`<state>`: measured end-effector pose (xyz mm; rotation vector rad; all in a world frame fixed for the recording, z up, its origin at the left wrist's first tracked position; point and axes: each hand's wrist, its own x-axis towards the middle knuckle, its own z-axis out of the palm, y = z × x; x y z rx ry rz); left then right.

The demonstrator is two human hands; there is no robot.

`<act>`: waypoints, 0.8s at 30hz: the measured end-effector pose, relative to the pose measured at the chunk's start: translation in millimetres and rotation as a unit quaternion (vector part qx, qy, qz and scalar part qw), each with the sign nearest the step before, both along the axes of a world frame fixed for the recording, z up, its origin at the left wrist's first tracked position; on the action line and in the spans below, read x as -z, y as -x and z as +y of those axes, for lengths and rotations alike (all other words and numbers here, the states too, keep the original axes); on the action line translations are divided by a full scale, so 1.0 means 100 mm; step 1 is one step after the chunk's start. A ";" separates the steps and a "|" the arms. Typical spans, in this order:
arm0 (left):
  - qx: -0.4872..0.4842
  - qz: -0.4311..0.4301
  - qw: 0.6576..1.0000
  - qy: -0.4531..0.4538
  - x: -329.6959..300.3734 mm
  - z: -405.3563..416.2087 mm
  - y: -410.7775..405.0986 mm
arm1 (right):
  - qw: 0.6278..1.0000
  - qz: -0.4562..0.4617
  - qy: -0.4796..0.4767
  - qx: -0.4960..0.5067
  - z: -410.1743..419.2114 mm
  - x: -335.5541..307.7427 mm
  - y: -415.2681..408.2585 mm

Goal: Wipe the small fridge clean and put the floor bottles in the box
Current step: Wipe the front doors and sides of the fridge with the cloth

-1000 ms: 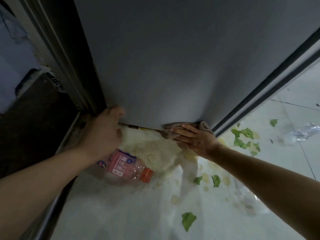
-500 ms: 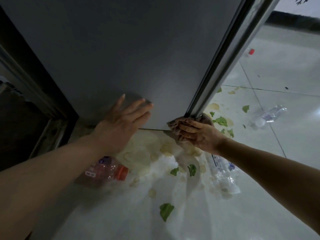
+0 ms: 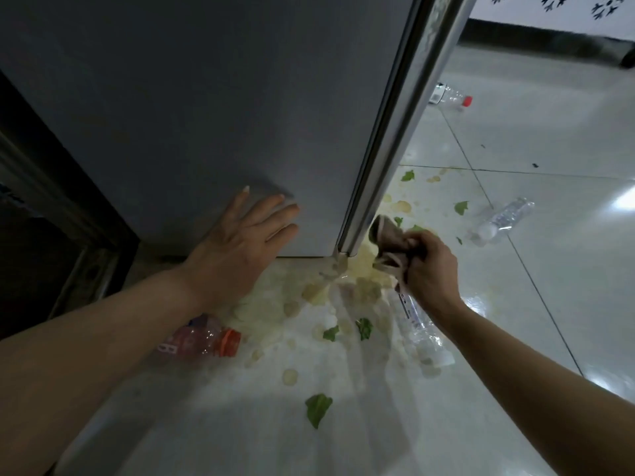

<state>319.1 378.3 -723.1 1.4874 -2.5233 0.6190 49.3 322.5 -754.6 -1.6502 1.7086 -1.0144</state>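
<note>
Grey fridge over a pale, stained floor

The fridge [image 3: 206, 115] side is flat grey with a silvery edge strip [image 3: 395, 149]. The floor [image 3: 549, 286] is glossy off-white with dark grout lines, yellowish splotches [image 3: 364, 266] and green leaf scraps [image 3: 318, 408]. The cloth [image 3: 390, 242] is dull brownish-pink. At 7 o'clock lies a pink bottle [image 3: 197, 338] with an orange cap; at 1 o'clock a clear bottle [image 3: 450, 96], red-capped.

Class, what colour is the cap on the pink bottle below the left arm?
Orange-red cap on the pink bottle; head view.
</note>
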 end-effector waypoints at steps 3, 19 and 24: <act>0.030 -0.004 0.999 0.019 -0.03 -0.06 0.10 | 0.981 -0.112 -0.126 0.092 -0.25 0.16 -0.15; 0.036 -0.021 0.998 0.039 0.07 -0.46 0.04 | 0.986 -0.008 -0.150 0.067 -0.43 0.87 -0.63; 0.037 -0.016 0.998 0.038 0.04 -0.45 0.05 | 0.991 0.041 -0.123 0.017 -0.46 0.84 -0.56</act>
